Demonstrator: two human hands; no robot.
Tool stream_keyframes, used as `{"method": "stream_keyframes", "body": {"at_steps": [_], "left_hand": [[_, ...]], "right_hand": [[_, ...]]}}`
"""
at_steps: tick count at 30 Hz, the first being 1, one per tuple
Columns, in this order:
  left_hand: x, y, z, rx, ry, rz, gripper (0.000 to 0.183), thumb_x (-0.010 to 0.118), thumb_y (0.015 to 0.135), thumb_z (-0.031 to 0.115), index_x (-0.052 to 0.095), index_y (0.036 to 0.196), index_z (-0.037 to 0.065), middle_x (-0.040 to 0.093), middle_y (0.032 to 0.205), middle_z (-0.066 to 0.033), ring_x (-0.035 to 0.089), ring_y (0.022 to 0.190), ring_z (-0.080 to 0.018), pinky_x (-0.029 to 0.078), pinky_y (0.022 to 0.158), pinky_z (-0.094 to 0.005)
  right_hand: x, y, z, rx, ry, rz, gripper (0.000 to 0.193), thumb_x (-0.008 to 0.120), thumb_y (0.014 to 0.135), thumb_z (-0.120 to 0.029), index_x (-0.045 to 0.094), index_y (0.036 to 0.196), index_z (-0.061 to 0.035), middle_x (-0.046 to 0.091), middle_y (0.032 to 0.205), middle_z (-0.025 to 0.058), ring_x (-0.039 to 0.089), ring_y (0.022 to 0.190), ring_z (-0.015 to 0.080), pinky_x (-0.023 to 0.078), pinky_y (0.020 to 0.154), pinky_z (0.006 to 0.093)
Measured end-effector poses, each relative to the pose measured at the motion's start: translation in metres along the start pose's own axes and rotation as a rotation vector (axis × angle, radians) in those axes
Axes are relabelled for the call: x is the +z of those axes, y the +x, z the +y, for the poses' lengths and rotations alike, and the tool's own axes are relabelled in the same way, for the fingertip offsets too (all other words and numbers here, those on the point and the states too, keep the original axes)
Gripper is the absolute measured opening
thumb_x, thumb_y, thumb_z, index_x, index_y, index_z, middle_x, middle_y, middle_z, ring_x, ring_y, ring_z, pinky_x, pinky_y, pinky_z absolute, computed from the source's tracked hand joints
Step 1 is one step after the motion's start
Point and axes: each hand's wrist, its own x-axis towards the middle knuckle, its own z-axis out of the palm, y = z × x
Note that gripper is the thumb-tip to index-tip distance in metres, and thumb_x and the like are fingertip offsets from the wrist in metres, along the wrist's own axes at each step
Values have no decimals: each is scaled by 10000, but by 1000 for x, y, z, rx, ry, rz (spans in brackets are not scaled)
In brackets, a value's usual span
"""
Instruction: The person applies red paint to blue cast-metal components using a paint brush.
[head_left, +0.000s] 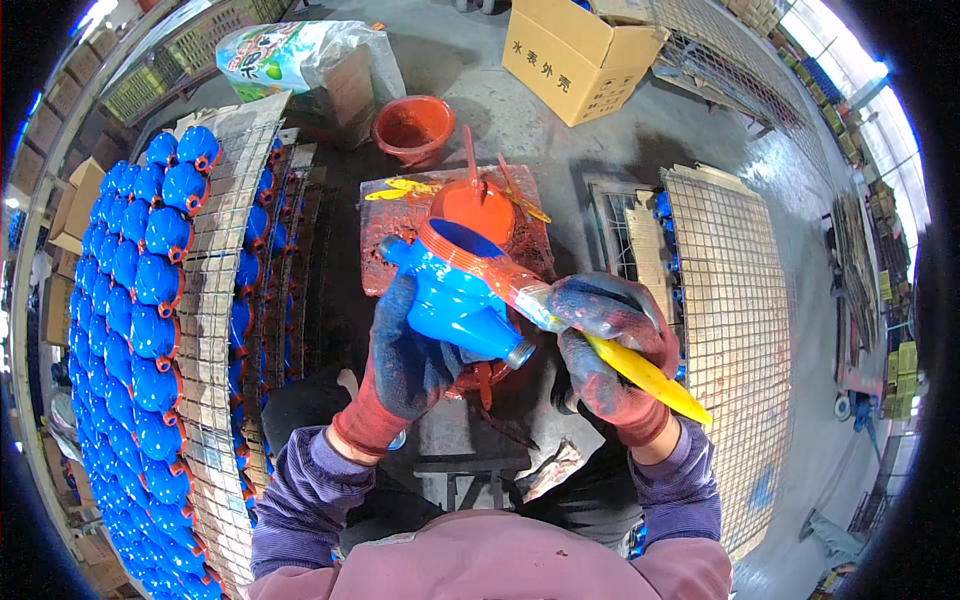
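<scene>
A glossy blue metal housing (pixel 452 306) with a wide round mouth and threaded pipe ends is held tilted before my chest. My left hand (pixel 402 360), in a dark glove with a red cuff, is closed around its left side. A paintbrush (pixel 648 378) with a yellow handle sits in the closed fingers of my gloved right hand (pixel 612 350). Its red-smeared bristles touch the housing's rim, which is coated red. Just beyond, a container of red paint (pixel 468 207) stands on a paint-stained board (pixel 378 240), partly hidden by the housing.
Many blue housings (pixel 155 285) with red rims line racks at my left. A wire mesh rack (pixel 735 350) stands at my right. Farther off are a red bucket (pixel 413 128), a plastic sack (pixel 300 62) and a cardboard box (pixel 575 60). Yellow-handled brushes (pixel 405 187) lie on the board.
</scene>
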Motion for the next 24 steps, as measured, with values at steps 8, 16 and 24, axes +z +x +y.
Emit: {"method": "stream_keyframes", "body": {"at_steps": [8,16,24], "left_hand": [[-13,-5,-2,-247,-402,-162,932,519,821,710,296,1409,22,509,1220,-273,607,953,-381,592,669,-419],[-23,-7,2,-462,-582,-352,1046,438,754,826,332,1419,25,532,1243,-248,607,1019,-406,553,823,-497],[4,-12,2,18,276,49,769,737,758,308,381,1389,50,500,1318,-157,564,1150,-303,481,969,-415]], "right_hand": [[5,-2,21,176,387,216,138,659,802,-21,637,939,-25,669,1013,162,651,953,271,520,845,359],[2,-8,46,775,983,453,382,577,934,-258,537,1167,42,640,1072,162,673,778,190,535,646,264],[-11,-6,41,718,424,359,315,579,937,-242,617,1141,-5,656,798,62,631,622,129,477,494,221]]}}
